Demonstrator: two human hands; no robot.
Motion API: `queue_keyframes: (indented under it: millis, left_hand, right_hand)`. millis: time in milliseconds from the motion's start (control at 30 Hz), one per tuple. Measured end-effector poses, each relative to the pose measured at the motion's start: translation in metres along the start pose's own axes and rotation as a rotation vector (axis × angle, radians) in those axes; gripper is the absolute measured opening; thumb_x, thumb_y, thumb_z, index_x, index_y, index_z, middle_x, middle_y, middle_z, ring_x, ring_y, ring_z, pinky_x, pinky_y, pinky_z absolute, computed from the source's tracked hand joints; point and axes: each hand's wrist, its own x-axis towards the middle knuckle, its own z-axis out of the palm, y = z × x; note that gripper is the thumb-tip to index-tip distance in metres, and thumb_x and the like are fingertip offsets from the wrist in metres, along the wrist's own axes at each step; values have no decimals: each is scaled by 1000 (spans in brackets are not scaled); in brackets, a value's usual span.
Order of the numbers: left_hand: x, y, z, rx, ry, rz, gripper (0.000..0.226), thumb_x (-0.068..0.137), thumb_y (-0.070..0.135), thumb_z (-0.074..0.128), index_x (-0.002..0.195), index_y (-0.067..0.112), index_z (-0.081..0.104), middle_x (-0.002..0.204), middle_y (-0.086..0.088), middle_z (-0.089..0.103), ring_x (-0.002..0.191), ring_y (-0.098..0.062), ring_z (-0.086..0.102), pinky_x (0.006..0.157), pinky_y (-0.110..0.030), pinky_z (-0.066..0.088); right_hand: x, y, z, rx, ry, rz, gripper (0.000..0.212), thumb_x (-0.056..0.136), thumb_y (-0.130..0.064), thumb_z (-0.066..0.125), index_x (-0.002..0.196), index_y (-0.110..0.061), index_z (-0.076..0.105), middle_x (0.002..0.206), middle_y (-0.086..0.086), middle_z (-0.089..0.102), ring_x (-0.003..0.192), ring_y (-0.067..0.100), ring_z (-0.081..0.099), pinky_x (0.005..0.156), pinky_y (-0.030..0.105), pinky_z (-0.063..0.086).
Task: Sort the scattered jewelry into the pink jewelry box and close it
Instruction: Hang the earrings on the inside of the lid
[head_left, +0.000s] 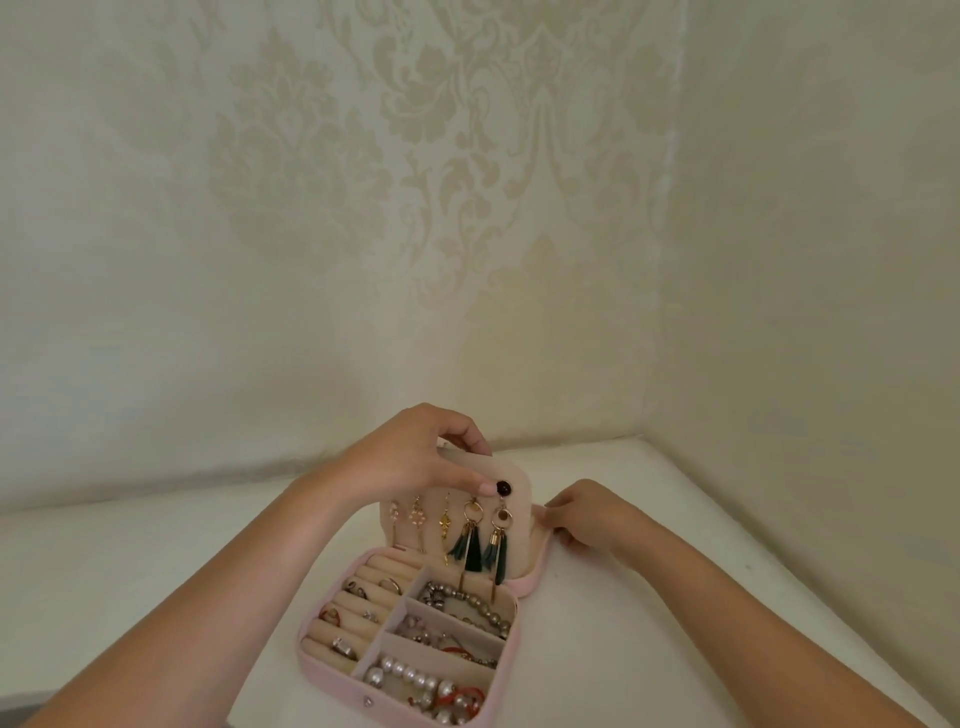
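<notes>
The pink jewelry box (323, 673) lies open on the white table (675, 597), just in front of me and between my forearms. It is turned at an angle: its front wall, with a small snap (368, 702), faces me and slightly left. Its hinge side points away toward the corner of the patterned wall (467, 208).

The earring panel (522, 540) stands nearly upright at the far edge. My left hand (415, 457) pinches its top, fingers curled over the edge and thumb on the front just beside a black snap button (503, 487). Behind the panel is the pink lid (537, 574). My right hand (587, 514) sits at its right edge with fingers curled against it. I cannot tell whether they actually grip it.

Several drop earrings hang on the panel, two of them dark green tassel earrings (480, 545) on the right, reaching down over the base.

In the base, the left section holds ring rolls (358, 603) with several rings tucked between them. On the right are three compartments:
- The farthest holds a grey beaded bracelet (480, 609).
- The middle one holds a tangle of small pieces (441, 638).
- The nearest holds white pearls (415, 675) with something red among them.
</notes>
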Motion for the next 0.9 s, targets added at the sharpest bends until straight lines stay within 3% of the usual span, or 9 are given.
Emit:
queue_keyframes:
  millis: [133, 300, 433, 567, 667, 800, 900]
  left_hand:
    - [2, -12, -9, -22, -1, -36, 21, 73, 40, 77, 84, 24, 72, 93, 12, 70, 87, 1, 62, 79, -19, 45]
    - [0, -31, -18, -153, 27, -85, 40, 80, 61, 55, 83, 25, 73, 87, 6, 72, 82, -5, 64, 81, -24, 43]
    - [-1, -48, -17, -254, 65, -112, 33, 91, 48, 51, 88, 24, 75, 92, 6, 73, 94, -11, 65, 89, -25, 43]
    - [2, -64, -14, -253, 134, -94, 23, 94, 35, 53, 95, 23, 73, 113, 12, 66, 109, -12, 59, 96, -26, 39]
    - [3, -74, -13, -212, 170, -35, 20, 87, 40, 60, 90, 24, 72, 128, 18, 53, 117, -2, 50, 101, -26, 35]
    - [3, -79, -8, -305, 214, -19, 6, 86, 20, 67, 90, 22, 72, 120, 15, 58, 109, 7, 53, 93, -16, 38]
    - [1, -82, -5, -467, 265, -21, 11, 80, 17, 73, 90, 21, 70, 102, 8, 69, 89, -1, 64, 76, -13, 47]
  right_hand:
    - [-1, -12, 12, -167, 83, 1, 38, 86, -14, 52, 53, -15, 33, 53, 0, 35, 50, 15, 30, 47, 26, 21]
    - [-1, -15, 14, -64, 135, -18, 24, 87, -12, 50, 65, -15, 44, 73, -2, 51, 67, 13, 46, 55, 22, 34]
    - [-5, -22, 17, -8, 158, -85, 29, 91, -15, 48, 65, -16, 36, 72, 4, 43, 65, 16, 36, 53, 24, 24]
    - [-11, -33, 8, 302, 110, -67, 8, 91, -14, 52, 85, -14, 56, 73, 0, 53, 59, 10, 43, 52, 20, 32]
    - [-21, -45, 1, 362, 69, -173, 17, 94, -19, 49, 97, -15, 65, 84, -3, 62, 74, 8, 54, 65, 20, 43]
    - [-38, -60, 3, 584, -16, -240, 39, 92, -51, 44, 104, -21, 66, 98, -3, 70, 93, 12, 64, 85, 28, 50]
    - [-45, -66, 7, 520, -50, -308, 49, 78, -61, 52, 109, -24, 62, 104, -3, 69, 92, 10, 67, 80, 26, 51]
